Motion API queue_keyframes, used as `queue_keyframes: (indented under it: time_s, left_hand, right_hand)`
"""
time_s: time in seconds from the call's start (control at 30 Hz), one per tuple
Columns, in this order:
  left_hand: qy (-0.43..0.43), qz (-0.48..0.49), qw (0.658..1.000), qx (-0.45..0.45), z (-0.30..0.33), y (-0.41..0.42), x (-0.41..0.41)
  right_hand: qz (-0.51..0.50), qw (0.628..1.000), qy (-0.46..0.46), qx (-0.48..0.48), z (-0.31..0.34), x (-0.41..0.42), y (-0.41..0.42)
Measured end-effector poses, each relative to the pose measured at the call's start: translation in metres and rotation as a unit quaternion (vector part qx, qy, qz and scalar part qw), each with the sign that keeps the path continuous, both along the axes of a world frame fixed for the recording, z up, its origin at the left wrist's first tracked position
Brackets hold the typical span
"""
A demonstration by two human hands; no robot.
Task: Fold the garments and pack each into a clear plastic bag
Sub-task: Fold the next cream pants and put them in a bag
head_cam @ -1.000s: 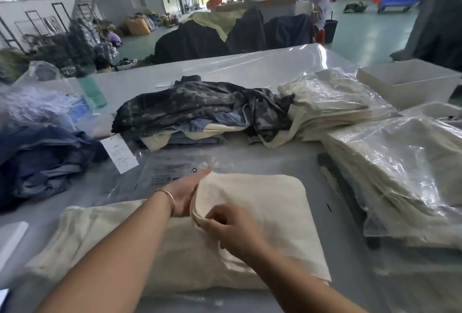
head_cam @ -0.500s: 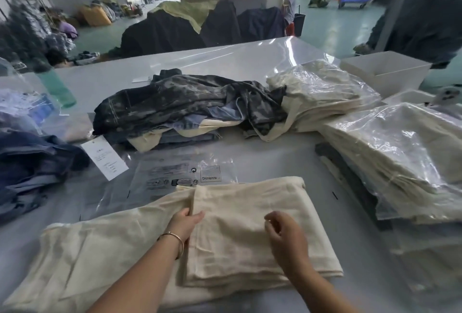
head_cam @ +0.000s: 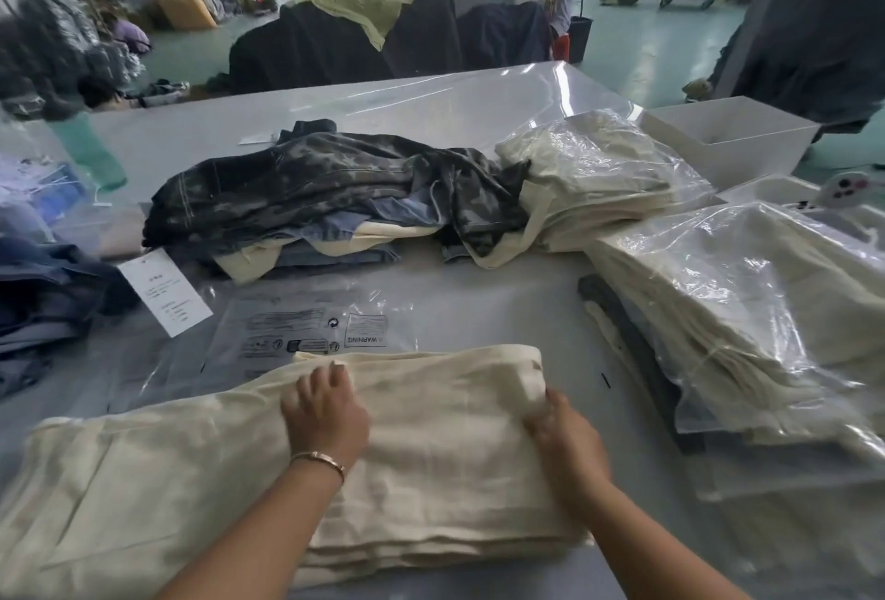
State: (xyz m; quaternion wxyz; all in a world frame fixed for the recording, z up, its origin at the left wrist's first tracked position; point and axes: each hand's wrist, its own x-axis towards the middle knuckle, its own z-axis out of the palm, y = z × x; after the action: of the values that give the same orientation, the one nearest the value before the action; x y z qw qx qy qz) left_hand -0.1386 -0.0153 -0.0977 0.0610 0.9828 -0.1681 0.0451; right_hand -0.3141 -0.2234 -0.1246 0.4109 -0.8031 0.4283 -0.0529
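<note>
We are midway through folding the cream garment [head_cam: 431, 451], which lies along the near edge of the table [head_cam: 431, 110]: its right part is already doubled over into a thick stack, while its left part spreads flat toward the near left corner. Our left hand [head_cam: 328, 412] rests on top of the fold, fingers bent over the cloth and pressing it down; whether they pinch it we cannot tell. Our right hand [head_cam: 560, 427] grips the far right corner of the stack, fingers curled round the layered edge. We judge the fold unfinished: the next move calls for bringing the loose left part over onto the stack, keeping the edges square.

Just beyond the garment, partly under its far edge, lies an empty clear plastic bag [head_cam: 306, 326] with a printed warning panel, ready to receive it. A white paper tag [head_cam: 165, 293] lies to its left. Farther back sits a heap of dark unfolded garments [head_cam: 325, 197], and along the right edge the bagged cream garments [head_cam: 737, 312] are stacked.
</note>
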Motion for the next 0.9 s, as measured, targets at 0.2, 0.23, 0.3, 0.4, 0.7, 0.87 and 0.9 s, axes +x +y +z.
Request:
queue_keyframes:
  time_s: [0.2,0.23,0.3,0.4,0.7,0.87,0.9]
  left_hand:
    - [0.092,-0.228,0.962,-0.114,0.012,-0.158,-0.020]
    - [0.116,-0.244,0.959,-0.083,0.012,-0.182,-0.024]
    - [0.153,-0.249,0.956,0.006,0.012,-0.216,-0.029]
    - [0.161,-0.228,0.954,0.110,0.013,-0.240,-0.026]
    - [0.254,-0.110,0.955,-0.103,0.000,-0.238,0.002]
    - [0.083,-0.165,0.979,-0.087,0.000,-0.217,-0.016]
    - [0.022,-0.194,0.977,-0.089,0.000,-0.208,-0.024]
  right_hand:
    - [0.050,0.997,-0.039,0.048,-0.001,-0.003,-0.016]
    - [0.060,0.996,-0.037,0.051,-0.003,-0.003,-0.018]
    - [0.075,0.995,-0.040,0.060,-0.005,-0.004,-0.023]
    - [0.086,0.993,-0.052,0.067,-0.009,-0.003,-0.028]
    - [0.092,0.985,-0.095,0.115,-0.012,0.003,-0.040]
    - [0.071,0.995,-0.014,0.068,-0.007,0.003,-0.037]
    - [0.061,0.997,0.001,0.037,-0.006,0.002,-0.032]
